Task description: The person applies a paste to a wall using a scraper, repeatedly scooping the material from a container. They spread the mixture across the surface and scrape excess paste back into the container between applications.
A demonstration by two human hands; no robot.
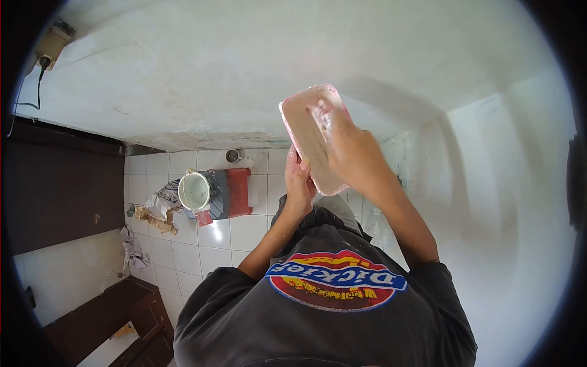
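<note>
Item: pink-rimmed tray (309,131), tilted, held up against the white wall (244,67). Left hand (299,182): fingers curled around the tray's lower edge, gripping it from beneath. Right hand (350,147): laid over the tray's upper face, fingers closed on something pale (blurred, cannot tell what). Well beyond the left fingers, on the tiled floor (183,257): white bucket (194,191) beside a red stool (238,192), crumpled rags (156,211) nearby.

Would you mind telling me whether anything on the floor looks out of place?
Yes: crumpled paper scraps and a rag lie strewn on the white tiled floor beside the bucket, looking like litter.
</note>
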